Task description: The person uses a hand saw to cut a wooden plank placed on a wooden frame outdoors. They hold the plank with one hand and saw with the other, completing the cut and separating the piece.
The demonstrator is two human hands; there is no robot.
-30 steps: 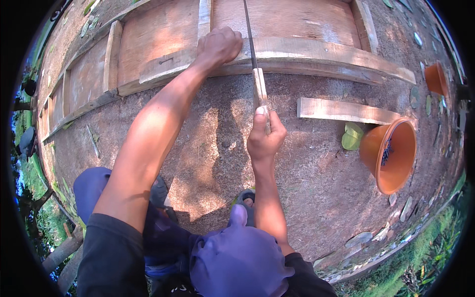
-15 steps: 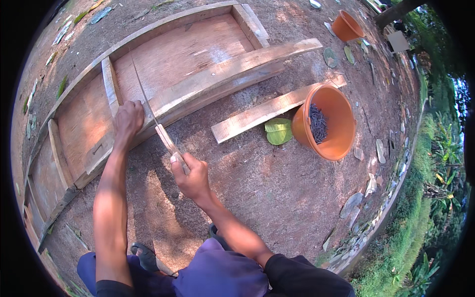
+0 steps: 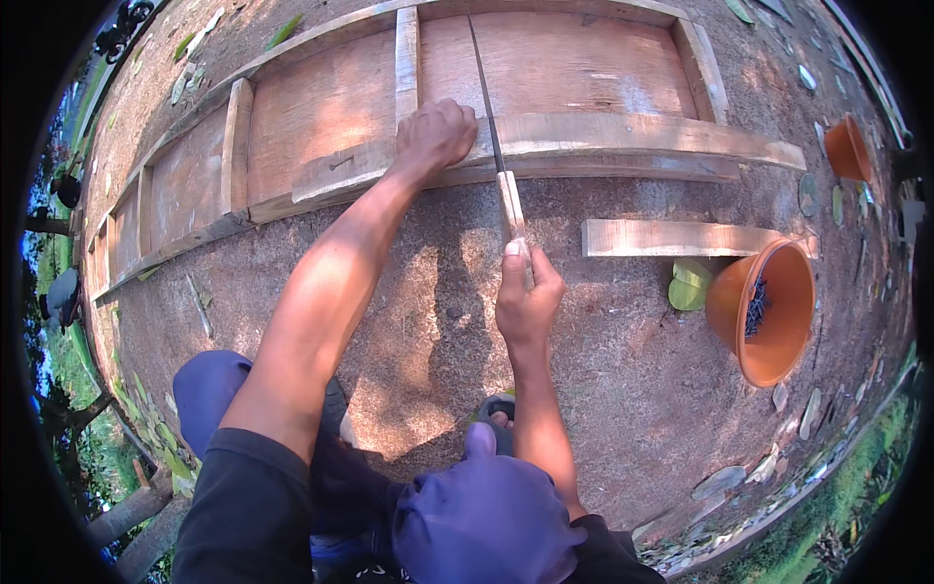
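Observation:
My right hand (image 3: 527,292) is closed around the pale wooden handle of a handsaw (image 3: 493,127), thumb along the top. The thin blade points away from me and crosses a long wooden plank (image 3: 632,133), reaching over the frame behind it. That plank lies along the near side of a large wooden frame (image 3: 236,146) with a plywood panel (image 3: 321,102) and crosspieces. Left of the blade, my left hand (image 3: 436,134) presses on the plank with curled fingers, close to a crosspiece. Its fingertips are partly hidden.
On the dirt to the right lie a short board (image 3: 671,238) and a green leaf (image 3: 689,283). An orange bucket (image 3: 760,311) holding dark nails rests beside them. Farther off is another orange bucket (image 3: 847,149). My sandalled foot (image 3: 497,417) is below the saw.
The view has turned, so the frame, board and buckets appear farther right and more level. My left hand still presses the plank and my right hand still grips the handsaw.

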